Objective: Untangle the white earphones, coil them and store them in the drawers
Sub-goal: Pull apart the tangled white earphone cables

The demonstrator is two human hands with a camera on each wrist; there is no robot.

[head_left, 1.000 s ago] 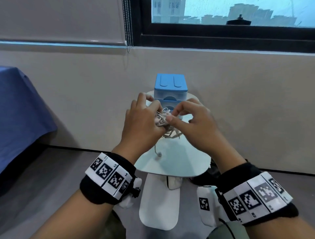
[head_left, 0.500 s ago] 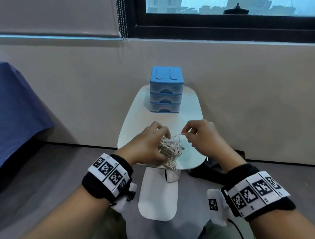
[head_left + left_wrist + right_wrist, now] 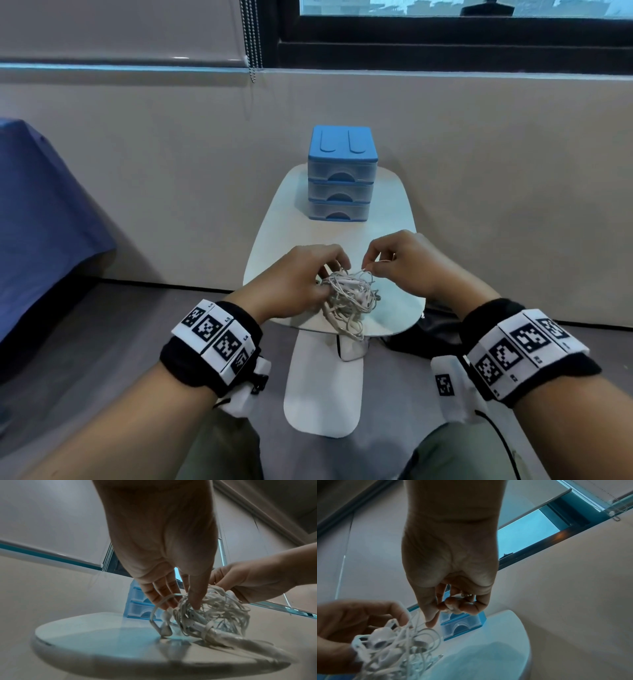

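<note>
A tangled bundle of white earphones (image 3: 349,298) (image 3: 211,614) (image 3: 393,646) hangs just above the near end of the small white table (image 3: 284,246), with loops drooping over its front edge. My left hand (image 3: 298,277) (image 3: 171,599) grips the bundle from the left, fingers threaded into the cords. My right hand (image 3: 400,260) (image 3: 450,605) pinches one strand at the bundle's upper right and holds it taut. The blue three-drawer unit (image 3: 340,174) (image 3: 139,605) (image 3: 462,624) stands at the table's far end, all drawers closed.
A beige wall with a dark window frame rises behind the table. A blue cloth-covered surface (image 3: 41,212) fills the left side. The table's white base (image 3: 323,387) sits on the grey floor between my knees, with a dark object (image 3: 424,335) on the floor to the right.
Both hands brought the earphone bundle down and toward me, from in front of the drawers to the table's near edge. The right hand has drawn a strand out to the right.
</note>
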